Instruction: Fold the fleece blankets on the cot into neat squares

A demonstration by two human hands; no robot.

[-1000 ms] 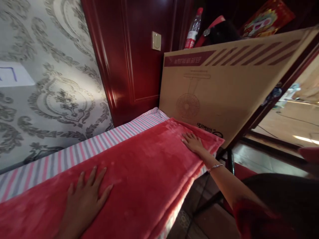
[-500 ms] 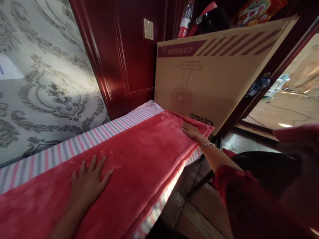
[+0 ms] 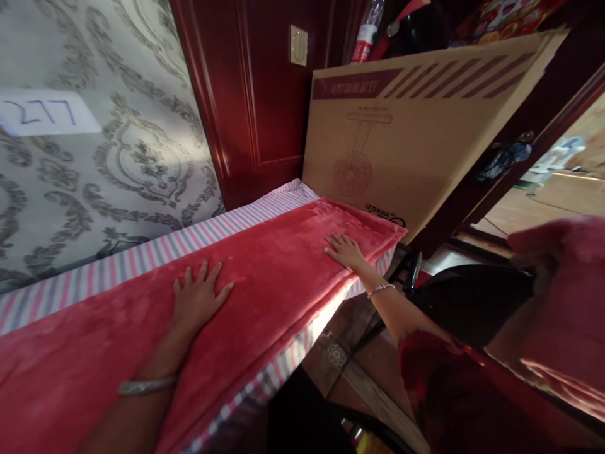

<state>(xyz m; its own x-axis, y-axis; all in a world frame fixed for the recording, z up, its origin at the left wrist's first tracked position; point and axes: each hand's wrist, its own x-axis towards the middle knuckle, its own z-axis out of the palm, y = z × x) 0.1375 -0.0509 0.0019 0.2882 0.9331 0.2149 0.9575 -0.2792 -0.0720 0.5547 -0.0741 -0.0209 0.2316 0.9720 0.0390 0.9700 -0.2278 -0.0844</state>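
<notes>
The single view comes from a camera worn on the person's head. It faces forward and down, looking from above and behind at the left hand (image 3: 198, 299) and the right hand (image 3: 347, 252), both quite near. The view is wide: it reaches from the patterned wall (image 3: 146, 157) at its left side, across the cardboard box (image 3: 416, 139) further ahead, to the lit floor (image 3: 567, 203) at its right edge.

Grey-and-white damask wallpaper (image 3: 151, 157), bearing a paper sign (image 3: 47, 112) reading 277, meets a glossy dark-red wooden panel (image 3: 271, 120) with a cream switch (image 3: 298, 45). Brown floor tiles (image 3: 385, 366) lie below; beyond a dark doorframe (image 3: 551, 120) spreads a brighter tan floor (image 3: 570, 200).
</notes>
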